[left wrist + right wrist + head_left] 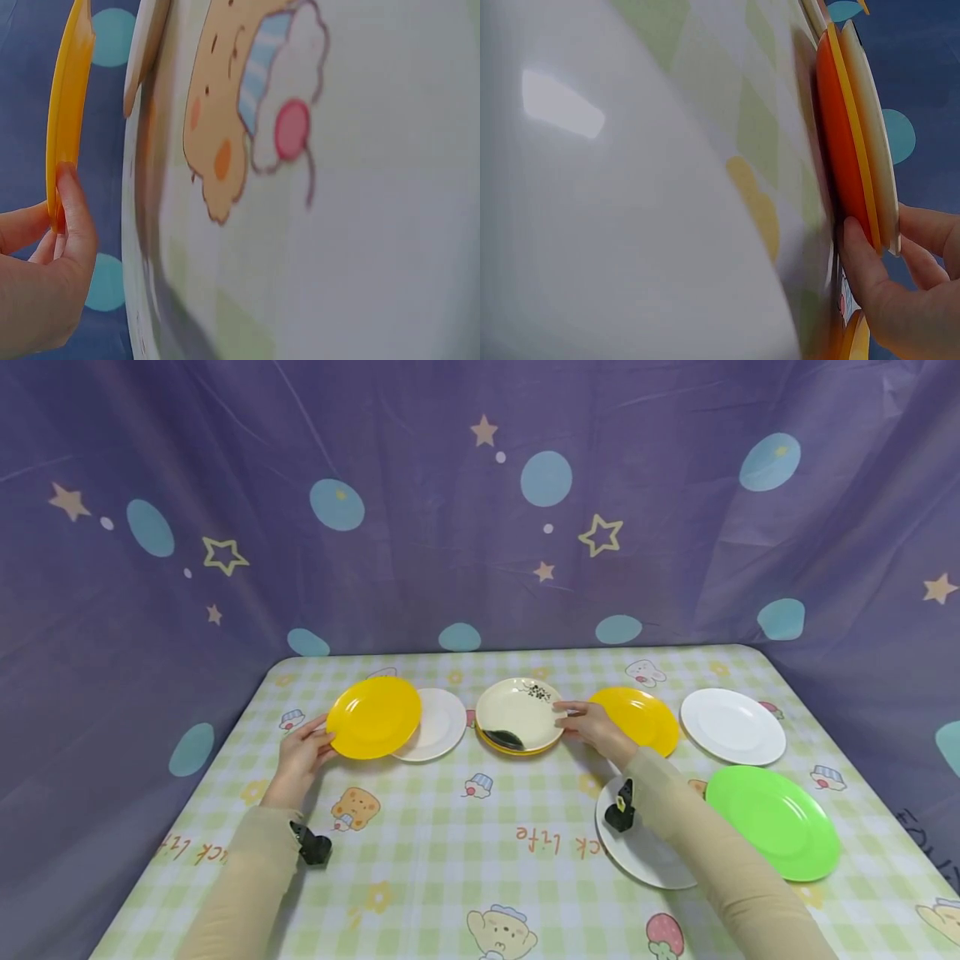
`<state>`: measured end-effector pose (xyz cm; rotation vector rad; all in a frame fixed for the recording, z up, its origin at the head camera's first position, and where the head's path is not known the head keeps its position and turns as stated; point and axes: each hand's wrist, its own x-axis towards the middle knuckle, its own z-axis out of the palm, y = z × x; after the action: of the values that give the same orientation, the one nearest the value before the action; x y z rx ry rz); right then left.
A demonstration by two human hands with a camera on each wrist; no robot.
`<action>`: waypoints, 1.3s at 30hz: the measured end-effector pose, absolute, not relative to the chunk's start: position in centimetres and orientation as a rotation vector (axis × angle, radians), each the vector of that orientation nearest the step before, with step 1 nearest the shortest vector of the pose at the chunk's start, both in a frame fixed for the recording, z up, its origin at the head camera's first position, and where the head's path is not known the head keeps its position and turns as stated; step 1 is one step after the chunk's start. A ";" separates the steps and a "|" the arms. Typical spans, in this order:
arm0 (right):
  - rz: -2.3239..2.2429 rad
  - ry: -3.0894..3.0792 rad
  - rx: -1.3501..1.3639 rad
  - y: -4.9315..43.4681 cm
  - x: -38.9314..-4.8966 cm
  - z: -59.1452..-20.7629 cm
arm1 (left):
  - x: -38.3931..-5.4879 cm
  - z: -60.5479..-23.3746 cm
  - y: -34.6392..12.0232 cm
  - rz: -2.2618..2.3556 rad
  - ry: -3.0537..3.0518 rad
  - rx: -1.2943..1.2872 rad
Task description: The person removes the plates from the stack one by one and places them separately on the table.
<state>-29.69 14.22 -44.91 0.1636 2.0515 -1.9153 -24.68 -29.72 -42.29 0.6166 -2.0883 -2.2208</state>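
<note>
Checkered cloth (442, 827) below, left hand (300, 755) grips yellow plate (373, 717), right hand (597, 730) stacked plates (517, 718).

Curtained-off nook; starry purple drape (435, 552), checked cartoon tablecloth (435, 852)

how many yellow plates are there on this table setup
3. One yellow plate is in the left hand, a second yellow plate sits under the patterned plate in the right hand, and a third yellow plate is partly behind that hand. Others could be hidden underneath.
</note>
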 end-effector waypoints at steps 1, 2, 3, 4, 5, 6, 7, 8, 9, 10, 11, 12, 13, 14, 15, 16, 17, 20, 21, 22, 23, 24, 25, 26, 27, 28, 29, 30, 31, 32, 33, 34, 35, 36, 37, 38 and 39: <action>-1.913 2.053 0.166 14.2 -29.7 -44.9 | -24.6 -42.3 -29.9 -2.222 -2.083 0.619; -1.912 2.054 0.181 14.2 -29.7 -44.9 | -24.6 -42.4 -30.1 -2.225 -2.071 0.618; -1.907 2.057 0.198 14.1 -29.7 -44.8 | -24.6 -42.4 -30.3 -2.229 -2.059 0.622; -1.907 2.058 0.212 14.1 -29.6 -44.7 | -24.5 -42.5 -30.5 -2.235 -2.049 0.625; -1.878 2.078 0.254 13.9 -29.5 -44.4 | -24.5 -42.5 -30.7 -2.238 -2.042 0.630; -1.871 2.080 0.263 13.8 -29.4 -44.3 | -24.4 -42.6 -30.9 -2.233 -2.045 0.633; -1.870 2.081 0.262 13.8 -29.4 -44.1 | -24.4 -42.6 -31.1 -2.227 -2.046 0.641; -1.868 2.077 0.275 13.8 -29.3 -44.0 | -24.3 -42.6 -31.3 -2.225 -2.042 0.653; -1.869 2.071 0.280 13.7 -29.3 -43.9 | -24.3 -42.6 -31.5 -2.226 -2.035 0.669; -1.872 2.065 0.280 13.8 -29.3 -43.8 | -24.3 -42.6 -31.8 -2.232 -2.025 0.683; -1.873 2.060 0.273 13.8 -29.2 -43.8 | -24.2 -42.6 -32.0 -2.235 -2.017 0.697; -1.878 2.052 0.272 13.8 -29.2 -43.8 | -24.2 -42.6 -32.1 -2.237 -2.009 0.710; -1.880 2.050 0.268 13.8 -29.2 -43.8 | -24.2 -42.6 -32.3 -2.243 -1.995 0.731; -1.881 2.048 0.272 13.8 -29.2 -43.8 | -24.1 -42.6 -32.5 -2.249 -1.982 0.745; -1.881 2.050 0.274 13.9 -29.2 -43.9 | -24.1 -42.6 -32.7 -2.252 -1.973 0.754; -1.883 2.052 0.266 13.9 -29.3 -43.9 | -24.1 -42.6 -32.8 -2.254 -1.967 0.767; -1.884 2.055 0.260 13.9 -29.3 -44.0 | -24.0 -42.6 -33.0 -2.253 -1.964 0.778; -1.891 2.063 0.257 13.9 -29.3 -44.1 | -23.9 -42.5 -33.3 -2.253 -1.951 0.803; -1.896 2.064 0.241 13.9 -29.3 -44.2 | -23.8 -42.5 -33.4 -2.254 -1.945 0.812; -1.899 2.064 0.235 13.9 -29.3 -44.2 | -23.7 -42.5 -33.5 -2.262 -1.931 0.822; -1.901 2.066 0.239 13.9 -29.3 -44.2 | -23.7 -42.4 -33.6 -2.265 -1.922 0.827; -1.904 2.066 0.237 13.9 -29.3 -44.3 | -23.7 -42.4 -33.7 -2.268 -1.911 0.835; -1.905 2.067 0.228 14.0 -29.3 -44.3 | -23.6 -42.5 -33.8 -2.273 -1.899 0.840; -1.904 2.068 0.225 14.0 -29.3 -44.3 | -23.7 -42.5 -33.9 -2.271 -1.893 0.845; -1.906 2.068 0.226 14.0 -29.3 -44.3 | -23.7 -42.6 -34.1 -2.263 -1.893 0.855; -1.906 2.068 0.236 13.9 -29.3 -44.3 | -23.7 -42.7 -34.2 -2.253 -1.892 0.871; -1.906 2.066 0.229 14.0 -29.3 -44.3 | -23.8 -42.8 -34.3 -2.239 -1.898 0.884; -1.907 2.064 0.222 14.0 -29.2 -44.2 | -23.9 -43.0 -34.4 -2.228 -1.899 0.893; -1.908 2.062 0.227 14.0 -29.2 -44.2 | -23.9 -43.1 -34.6 -2.215 -1.903 0.901; -1.909 2.059 0.234 14.0 -29.2 -44.2 | -23.9 -43.2 -34.6 -2.201 -1.909 0.914; -1.910 2.056 0.237 14.0 -29.3 -44.2 | -24.0 -43.2 -34.7 -2.190 -1.912 0.924; -1.913 2.052 0.241 14.0 -29.3 -44.2 | -24.0 -43.3 -34.8 -2.188 -1.907 0.931; -1.912 2.048 0.245 14.0 -29.3 -44.2 | -24.0 -43.3 -34.9 -2.188 -1.903 0.930; -1.913 2.047 0.258 13.9 -29.3 -44.2 | -24.0 -43.3 -35.0 -2.191 -1.900 0.927; -1.912 2.046 0.267 13.9 -29.4 -44.2 | -24.0 -43.3 -35.0 -2.194 -1.896 0.928; -1.909 2.048 0.268 13.9 -29.4 -44.2 | -23.9 -43.3 -35.1 -2.198 -1.892 0.927; -1.910 2.046 0.269 13.9 -29.4 -44.2 | -23.9 -43.3 -35.2 -2.200 -1.890 0.927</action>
<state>-29.38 13.91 -44.22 0.2691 2.0464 -1.9103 -23.92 -35.22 -43.34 0.9273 -1.8903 -2.1998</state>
